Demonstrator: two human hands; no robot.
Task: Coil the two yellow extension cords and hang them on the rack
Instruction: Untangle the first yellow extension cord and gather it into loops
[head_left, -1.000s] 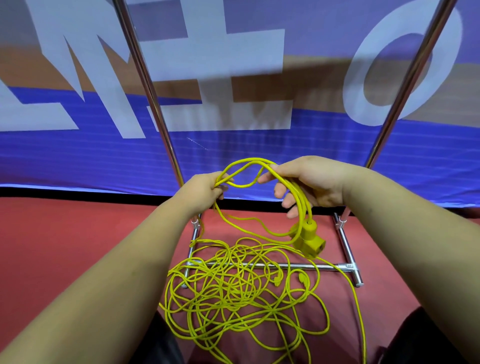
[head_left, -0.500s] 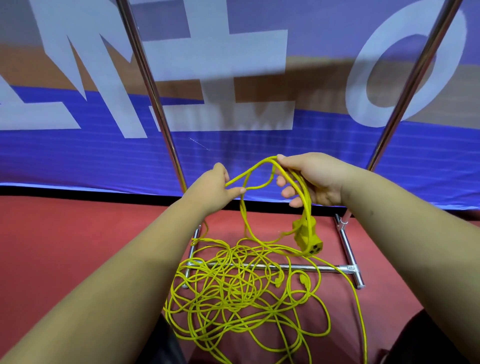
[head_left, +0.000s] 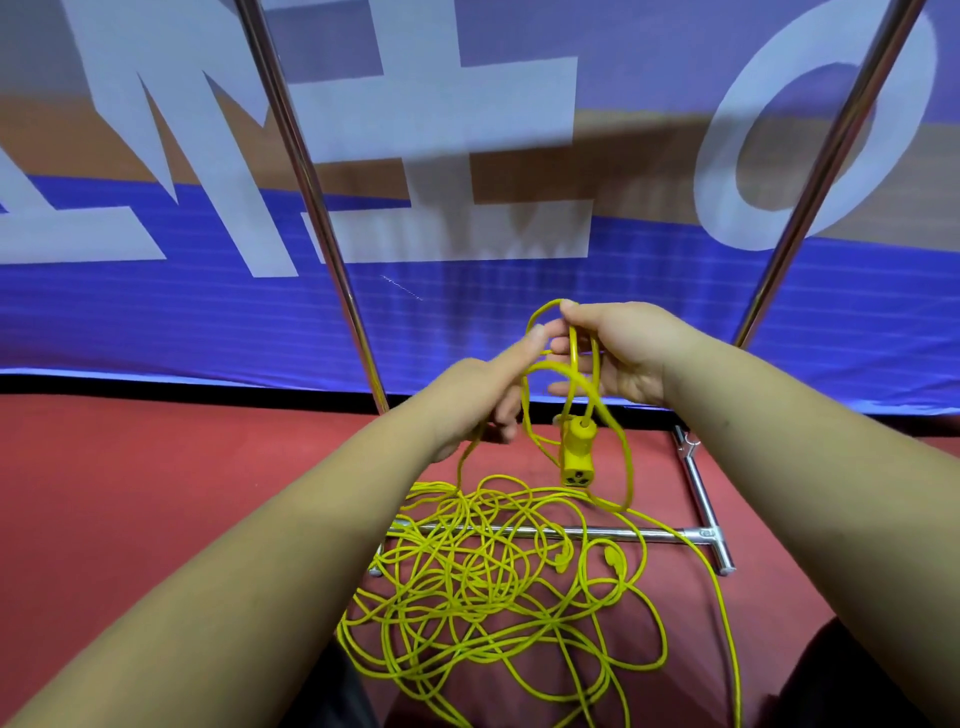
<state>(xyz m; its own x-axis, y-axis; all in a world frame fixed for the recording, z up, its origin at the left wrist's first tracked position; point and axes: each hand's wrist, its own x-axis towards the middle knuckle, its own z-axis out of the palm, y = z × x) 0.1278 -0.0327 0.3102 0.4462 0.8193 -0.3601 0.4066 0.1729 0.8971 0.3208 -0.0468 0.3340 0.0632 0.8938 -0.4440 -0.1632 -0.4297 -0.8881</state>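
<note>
My right hand (head_left: 618, 353) grips a few hanging loops of yellow extension cord (head_left: 576, 384) at chest height. A yellow socket end (head_left: 575, 451) dangles from those loops. Just to the left, my left hand (head_left: 488, 389) holds a strand of the same cord and its fingertips meet the right hand at the loops. Below both hands a big tangle of yellow cord (head_left: 493, 587) lies on the red floor, with two small plug ends (head_left: 612, 560) in it. The chrome rack (head_left: 317, 208) stands right behind.
The rack's two slanted uprights (head_left: 815, 176) rise on either side of my hands, and its base bar (head_left: 623, 532) crosses the floor under the tangle. A blue banner with white letters (head_left: 467, 156) hangs behind. Red floor (head_left: 130, 493) spreads to the left.
My left hand has moved right and up, bringing its strand to the loops in my right hand. The hanging loops have narrowed and the socket end now hangs straight down.
</note>
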